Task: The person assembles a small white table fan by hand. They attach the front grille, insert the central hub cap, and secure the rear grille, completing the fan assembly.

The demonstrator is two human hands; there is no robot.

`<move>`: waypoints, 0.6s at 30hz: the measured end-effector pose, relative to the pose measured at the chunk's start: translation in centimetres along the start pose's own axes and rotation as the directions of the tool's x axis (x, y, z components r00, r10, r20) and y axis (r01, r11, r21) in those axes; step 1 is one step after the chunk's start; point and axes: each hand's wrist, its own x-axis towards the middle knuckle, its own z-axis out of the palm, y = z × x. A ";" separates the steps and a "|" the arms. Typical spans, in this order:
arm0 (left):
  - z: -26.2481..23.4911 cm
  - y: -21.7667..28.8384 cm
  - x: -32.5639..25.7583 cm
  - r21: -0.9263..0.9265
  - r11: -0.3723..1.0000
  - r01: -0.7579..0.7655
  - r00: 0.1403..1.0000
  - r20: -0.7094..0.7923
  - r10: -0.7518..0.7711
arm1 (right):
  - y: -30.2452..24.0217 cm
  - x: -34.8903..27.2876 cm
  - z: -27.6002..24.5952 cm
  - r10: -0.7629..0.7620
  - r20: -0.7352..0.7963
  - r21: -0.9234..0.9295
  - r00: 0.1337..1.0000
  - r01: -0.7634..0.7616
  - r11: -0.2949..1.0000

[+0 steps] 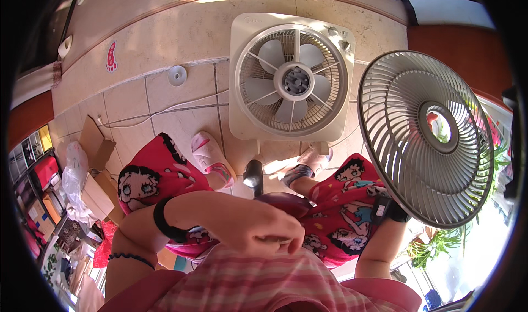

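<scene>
In front of me a square beige box fan [237, 114] lies on its back on the floor, its grey blades [261, 91] and hub bare at the front. On my right, the round grey fan grille [385, 141] is held up and tilted, off the fan body. My right hand [432, 117] is behind it, mostly hidden; fingertips show through the centre hole, and the grip appears to be on the grille. My left hand [275, 232] is curled closed near my lap, and what its fingers hold, if anything, cannot be made out.
A white cord [165, 109] trails left from the fan, below a small white disc [177, 75]. Between my knees is a dark red rounded thing [286, 203] with a shiny dark handle-like part [253, 178]. Cardboard boxes [98, 194] and shelves stand left; plants [440, 245] are right.
</scene>
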 end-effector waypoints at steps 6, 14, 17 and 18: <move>-2.9 -4.7 2.4 -0.335 0.942 0.014 0.841 -0.506 -0.193 | -2.6 6.8 9.6 -0.093 0.246 0.169 0.965 0.052 0.984; -5.3 -3.0 1.0 -0.315 0.801 -0.510 0.634 -0.767 0.102 | -5.4 7.1 15.5 -0.235 0.467 0.348 0.852 0.067 0.935; -4.6 -2.3 1.6 -0.365 0.743 -0.560 0.661 -0.737 0.137 | -6.3 6.1 16.6 -0.301 0.517 0.425 0.801 0.065 0.903; -4.3 -2.2 1.9 -0.365 0.739 -0.566 0.661 -0.736 0.143 | -6.5 5.6 16.9 -0.320 0.529 0.442 0.786 0.067 0.894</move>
